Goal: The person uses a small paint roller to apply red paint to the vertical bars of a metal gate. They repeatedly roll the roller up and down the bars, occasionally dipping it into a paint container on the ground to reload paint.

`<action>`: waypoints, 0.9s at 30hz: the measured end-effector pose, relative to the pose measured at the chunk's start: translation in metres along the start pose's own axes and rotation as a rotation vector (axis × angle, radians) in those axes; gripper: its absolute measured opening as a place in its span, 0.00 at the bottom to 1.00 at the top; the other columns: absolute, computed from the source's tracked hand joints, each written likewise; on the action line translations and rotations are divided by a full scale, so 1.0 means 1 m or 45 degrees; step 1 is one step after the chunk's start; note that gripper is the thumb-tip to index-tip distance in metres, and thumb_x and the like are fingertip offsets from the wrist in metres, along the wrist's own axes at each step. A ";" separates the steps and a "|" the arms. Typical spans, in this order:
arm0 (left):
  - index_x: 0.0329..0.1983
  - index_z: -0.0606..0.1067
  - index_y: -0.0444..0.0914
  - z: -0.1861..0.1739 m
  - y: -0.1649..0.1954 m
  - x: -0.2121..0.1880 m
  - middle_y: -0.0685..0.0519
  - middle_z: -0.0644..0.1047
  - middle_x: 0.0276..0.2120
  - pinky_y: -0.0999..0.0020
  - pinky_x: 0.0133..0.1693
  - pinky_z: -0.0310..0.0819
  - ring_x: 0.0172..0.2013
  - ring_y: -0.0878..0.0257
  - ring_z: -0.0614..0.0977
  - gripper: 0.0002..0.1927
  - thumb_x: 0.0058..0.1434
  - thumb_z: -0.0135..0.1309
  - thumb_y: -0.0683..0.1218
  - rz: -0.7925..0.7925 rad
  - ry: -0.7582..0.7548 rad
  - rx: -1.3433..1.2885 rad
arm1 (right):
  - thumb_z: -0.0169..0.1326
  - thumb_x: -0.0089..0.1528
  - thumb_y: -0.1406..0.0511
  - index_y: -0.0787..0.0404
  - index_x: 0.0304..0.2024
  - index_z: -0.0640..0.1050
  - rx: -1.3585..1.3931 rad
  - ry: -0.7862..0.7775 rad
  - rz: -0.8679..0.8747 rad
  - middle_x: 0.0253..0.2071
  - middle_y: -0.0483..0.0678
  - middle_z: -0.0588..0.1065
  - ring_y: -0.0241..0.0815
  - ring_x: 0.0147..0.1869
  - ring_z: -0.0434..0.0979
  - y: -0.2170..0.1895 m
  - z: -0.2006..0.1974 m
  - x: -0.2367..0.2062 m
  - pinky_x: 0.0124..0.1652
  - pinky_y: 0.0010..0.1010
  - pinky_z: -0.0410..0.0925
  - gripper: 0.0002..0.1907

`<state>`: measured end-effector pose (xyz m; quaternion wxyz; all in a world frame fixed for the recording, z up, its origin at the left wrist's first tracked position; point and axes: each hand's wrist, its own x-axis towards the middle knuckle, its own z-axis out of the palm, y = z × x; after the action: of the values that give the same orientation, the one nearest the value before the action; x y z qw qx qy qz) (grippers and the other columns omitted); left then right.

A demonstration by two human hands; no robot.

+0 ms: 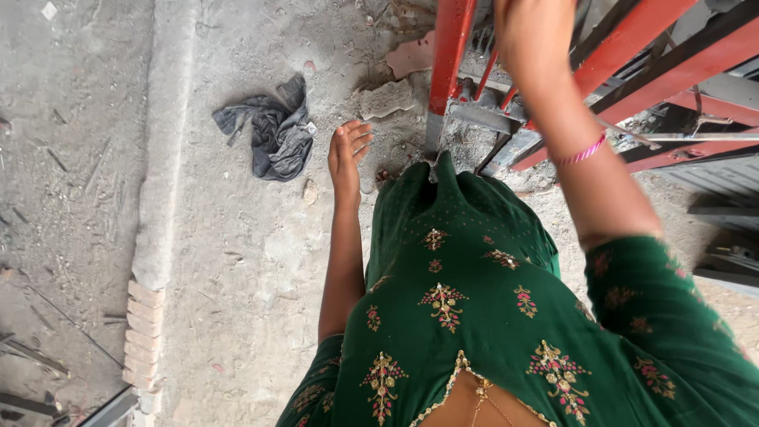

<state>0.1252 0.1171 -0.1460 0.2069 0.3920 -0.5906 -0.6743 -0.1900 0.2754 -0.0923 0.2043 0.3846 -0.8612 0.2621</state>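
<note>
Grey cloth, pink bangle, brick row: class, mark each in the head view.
grey cloth (274, 130): head view, middle of the crumpled heap.
pink bangle (583, 153): head view, band on the right wrist.
brick row (143, 336): head view, middle bricks.

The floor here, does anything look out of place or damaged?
Yes. A crumpled dark grey cloth lies on the dusty concrete floor, beyond the open left hand. Broken slab chunks sit by the red metal frame's foot.

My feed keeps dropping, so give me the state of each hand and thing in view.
Left hand: open, empty, hanging over the floor.
Right hand: raised at the red frame, grip hidden.
Red frame: upright on the floor.
Grey cloth: crumpled on the floor.
Bricks: stacked at the slab edge.
</note>
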 end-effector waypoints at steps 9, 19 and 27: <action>0.58 0.73 0.37 0.011 0.005 0.000 0.48 0.82 0.50 0.61 0.53 0.74 0.49 0.60 0.82 0.30 0.74 0.35 0.64 -0.024 -0.037 0.026 | 0.46 0.76 0.53 0.78 0.57 0.61 0.171 -0.764 0.498 0.31 0.67 0.77 0.67 0.32 0.79 -0.039 0.017 -0.131 0.29 0.53 0.72 0.29; 0.58 0.73 0.38 0.018 0.004 -0.012 0.49 0.82 0.50 0.62 0.53 0.73 0.50 0.60 0.83 0.30 0.74 0.34 0.65 -0.028 -0.104 0.058 | 0.46 0.74 0.52 0.74 0.51 0.64 0.158 -0.850 0.491 0.33 0.67 0.77 0.68 0.35 0.80 -0.044 0.020 -0.156 0.31 0.52 0.72 0.27; 0.58 0.73 0.38 0.006 -0.006 -0.023 0.49 0.82 0.50 0.62 0.53 0.73 0.50 0.61 0.82 0.30 0.74 0.34 0.65 -0.015 -0.088 0.028 | 0.47 0.76 0.54 0.74 0.51 0.66 0.247 -0.577 0.465 0.28 0.66 0.76 0.67 0.30 0.79 -0.044 0.008 -0.124 0.28 0.50 0.72 0.25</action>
<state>0.1358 0.1390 -0.1448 0.1781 0.3742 -0.6025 -0.6821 -0.0803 0.3141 -0.1545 -0.0814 0.2897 -0.9107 0.2831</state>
